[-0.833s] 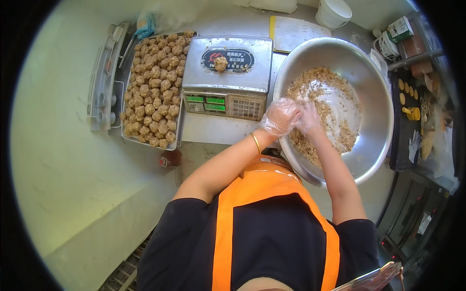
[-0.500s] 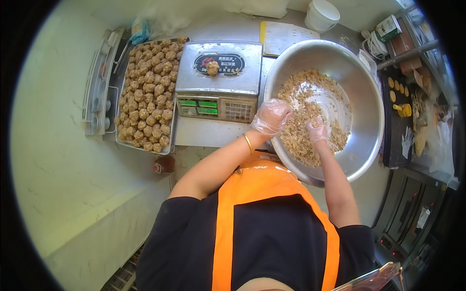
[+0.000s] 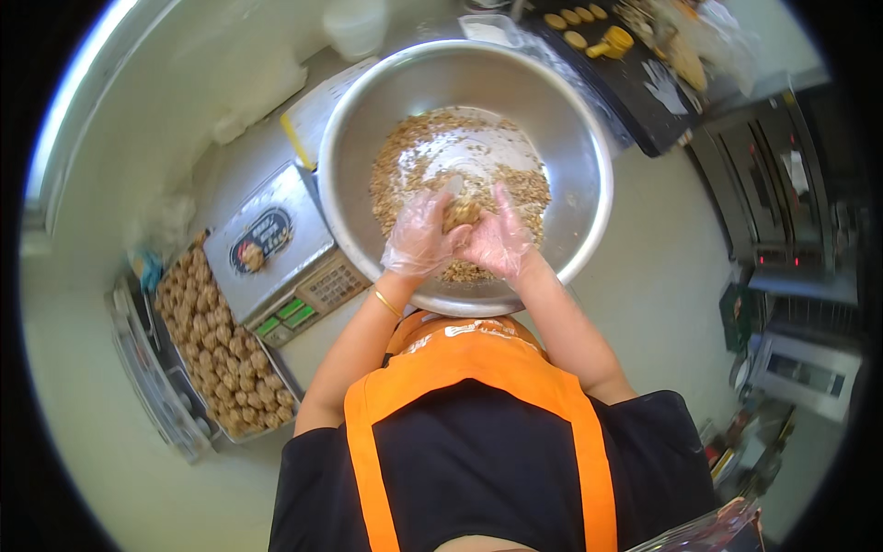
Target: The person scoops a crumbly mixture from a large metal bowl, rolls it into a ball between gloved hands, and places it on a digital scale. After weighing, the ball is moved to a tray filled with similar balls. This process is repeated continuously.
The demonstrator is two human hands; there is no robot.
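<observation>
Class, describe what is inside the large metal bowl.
Loose, crumbly mixture lies in the bowl. A clump sits between the left hand and right hand; whatever they cover cannot be seen.

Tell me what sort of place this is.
Probably a commercial bakery or food-prep kitchen: there's a large metal mixing bowl of crumbly mixture, a tray packed with rounded balls, and a digital scale.

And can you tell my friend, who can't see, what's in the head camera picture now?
In clear plastic gloves, a person's left hand holds a crumbly clump, the open right hand cupped beside it, above loose tan mixture in a big round metal bowl. To the left, one lumpy ball sits on a digital scale, near many similar balls.
</observation>
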